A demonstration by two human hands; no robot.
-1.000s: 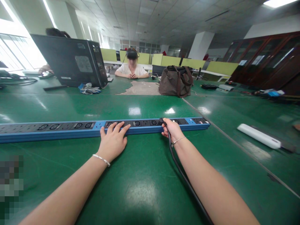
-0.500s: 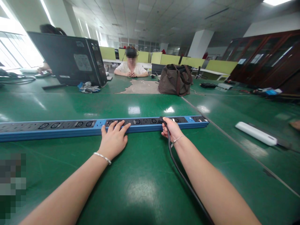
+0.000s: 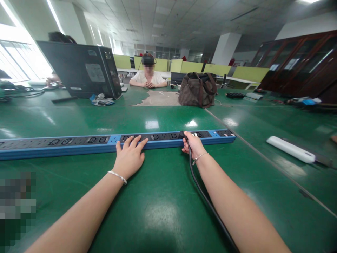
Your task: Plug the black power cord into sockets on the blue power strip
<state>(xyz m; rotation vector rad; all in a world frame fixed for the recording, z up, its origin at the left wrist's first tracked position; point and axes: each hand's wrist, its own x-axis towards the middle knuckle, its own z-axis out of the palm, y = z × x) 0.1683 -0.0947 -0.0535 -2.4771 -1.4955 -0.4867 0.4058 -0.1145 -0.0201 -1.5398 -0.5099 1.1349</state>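
A long blue power strip (image 3: 79, 149) with black sockets lies across the green table. My left hand (image 3: 131, 154) rests on it with fingers spread, the fingertips over the sockets right of a blue section. Toward the strip's right end, my right hand (image 3: 193, 144) is closed around a black plug (image 3: 182, 134), which is at a socket. Whether the plug is fully seated cannot be made out. From the plug a black power cord (image 3: 202, 193) hangs down past my right wrist to the bottom of the view.
Behind the strip stand a black computer tower (image 3: 79, 70), gloves (image 3: 102, 100) and a brown bag (image 3: 197, 89). A white bar-shaped device (image 3: 291, 149) lies at right on the green table (image 3: 158, 218). A person (image 3: 149, 75) sits across the table.
The whole view has shifted slightly to the right. Both hands, the plug and the strip keep their places relative to each other.
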